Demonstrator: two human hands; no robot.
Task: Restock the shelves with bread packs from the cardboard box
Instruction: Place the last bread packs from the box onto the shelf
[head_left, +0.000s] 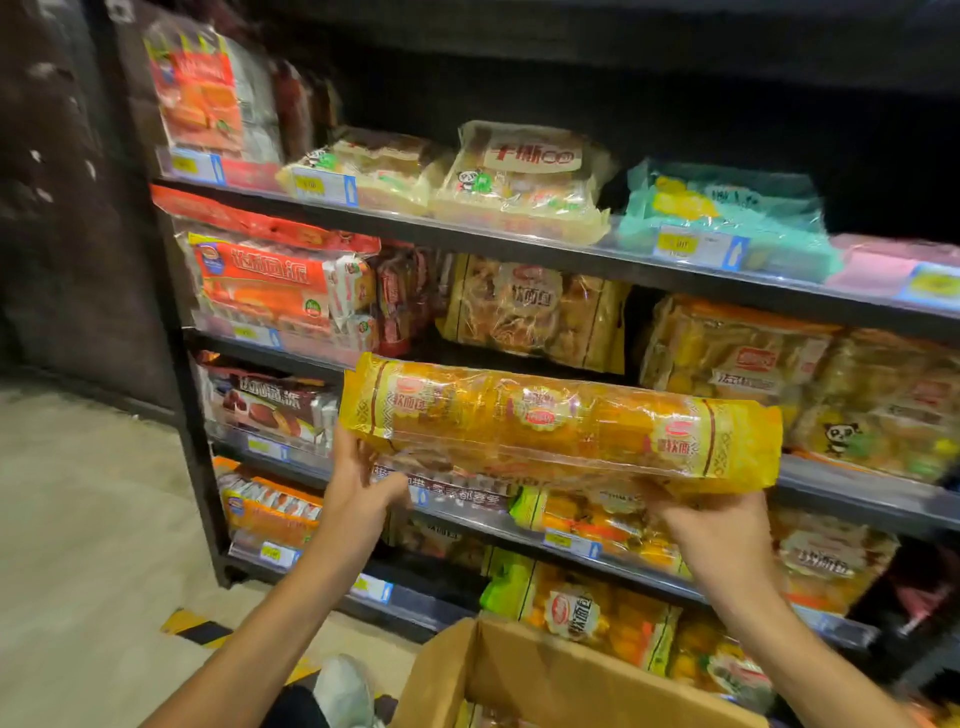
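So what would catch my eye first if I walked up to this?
The long yellow bread pack, held up level in front of the shelves by the left hand at one end and the right hand at the other. Behind it are dark shelves crowded with bright packs, and below, an open cardboard box.

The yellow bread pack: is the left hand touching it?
Touching. The head view shows the left hand holding the yellow bread pack at its left end.
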